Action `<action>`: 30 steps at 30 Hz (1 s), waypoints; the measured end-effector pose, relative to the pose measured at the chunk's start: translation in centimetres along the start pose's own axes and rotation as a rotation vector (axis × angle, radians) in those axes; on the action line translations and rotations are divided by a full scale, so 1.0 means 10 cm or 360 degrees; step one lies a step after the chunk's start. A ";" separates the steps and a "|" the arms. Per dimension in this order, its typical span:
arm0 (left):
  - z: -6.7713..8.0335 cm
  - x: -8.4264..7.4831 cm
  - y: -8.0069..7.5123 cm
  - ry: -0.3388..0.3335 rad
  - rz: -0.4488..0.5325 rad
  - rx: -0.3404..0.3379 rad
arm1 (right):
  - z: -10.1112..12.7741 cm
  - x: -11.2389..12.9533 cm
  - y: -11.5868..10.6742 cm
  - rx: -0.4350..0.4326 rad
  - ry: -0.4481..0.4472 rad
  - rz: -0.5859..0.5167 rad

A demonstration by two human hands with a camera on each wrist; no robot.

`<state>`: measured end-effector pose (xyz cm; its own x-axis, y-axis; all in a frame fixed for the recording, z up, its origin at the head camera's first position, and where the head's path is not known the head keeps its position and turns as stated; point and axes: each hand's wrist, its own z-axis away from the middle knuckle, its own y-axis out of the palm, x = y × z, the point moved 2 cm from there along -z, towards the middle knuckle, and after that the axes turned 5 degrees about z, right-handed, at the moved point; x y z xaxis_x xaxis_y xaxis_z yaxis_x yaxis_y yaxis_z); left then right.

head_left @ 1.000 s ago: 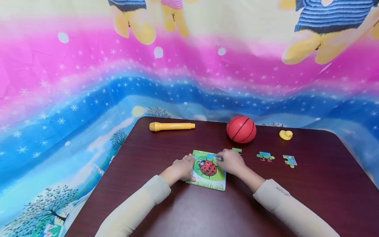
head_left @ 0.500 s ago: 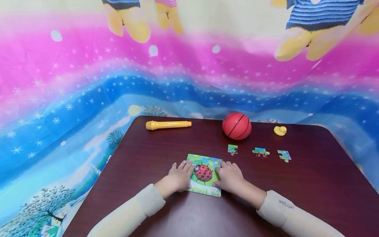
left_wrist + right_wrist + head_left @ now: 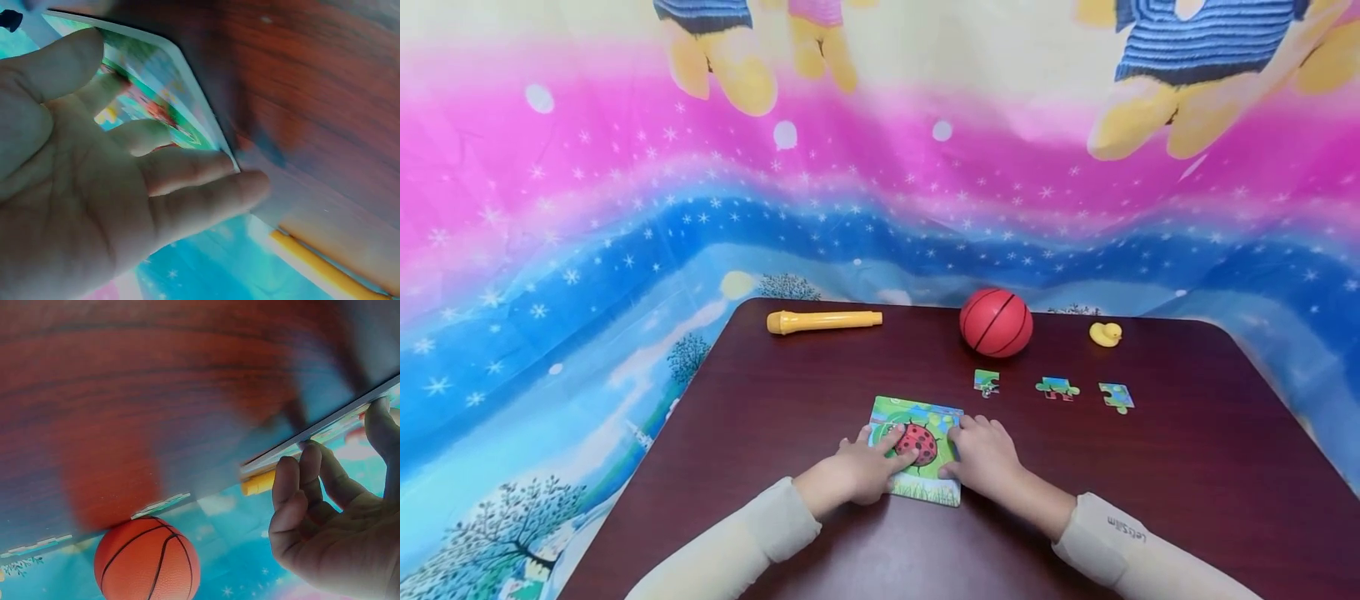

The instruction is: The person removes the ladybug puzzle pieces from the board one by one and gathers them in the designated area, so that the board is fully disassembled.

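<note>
A square ladybug puzzle board (image 3: 925, 490) lies on the dark wooden table in the head view. My left hand (image 3: 861, 471) lies over its left side, with spread fingers reaching onto the ladybug picture. In the left wrist view, the outstretched fingers (image 3: 206, 194) cross the board's rim. My right hand (image 3: 988, 454) is at the board's right edge, thumb and fingertips touching it. The right wrist view has the thumb (image 3: 380, 425) at that edge and the other fingers loosely bent. Three loose jigsaw pieces, left (image 3: 987, 382), middle (image 3: 1057, 388) and right (image 3: 1116, 397), lie beyond the right hand.
Along the table's far side are a yellow toy microphone (image 3: 825, 322), a red toy basketball (image 3: 996, 323) and a yellow rubber duck (image 3: 1106, 334). A printed curtain (image 3: 850, 208) hangs behind the table (image 3: 1187, 483).
My right hand has moved from the board's upper right corner down to its right edge. The left fingers have slid further onto the picture. The board has shifted slightly nearer.
</note>
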<state>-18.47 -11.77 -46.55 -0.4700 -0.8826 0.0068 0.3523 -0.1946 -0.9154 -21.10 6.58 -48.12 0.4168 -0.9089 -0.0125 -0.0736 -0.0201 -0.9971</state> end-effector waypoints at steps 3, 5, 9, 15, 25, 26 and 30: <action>0.02 -0.09 0.02 0.0016 -0.0003 -0.0048 | 0.00 0.01 0.03 -0.0020 -0.0004 -0.0018; 0.03 -0.13 0.03 0.0029 0.0014 -0.0073 | 0.00 0.01 0.05 -0.0026 -0.0001 -0.0022; -0.01 -0.13 0.02 0.0054 0.0033 -0.0093 | -0.03 -0.01 0.04 -0.0004 0.0037 -0.0073; -0.05 -0.14 0.00 0.0089 -0.0001 -0.0120 | -0.06 -0.09 0.04 0.0024 0.0139 -0.0297; -0.04 -0.14 0.01 0.0119 0.0024 -0.0091 | -0.17 -0.16 0.05 0.0107 0.0237 -0.0462; -0.04 -0.14 0.00 0.0117 0.0022 -0.0082 | -0.18 -0.17 0.06 0.0120 0.0235 -0.0464; -0.02 -0.15 0.00 0.0104 -0.0009 -0.0070 | -0.21 -0.16 0.04 0.0146 0.0213 -0.0467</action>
<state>-17.95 -10.33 -46.67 -0.5241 -0.8516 -0.0128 0.3143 -0.1794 -0.9322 -23.75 7.18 -48.36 0.2851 -0.9166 0.2803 0.1162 -0.2572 -0.9593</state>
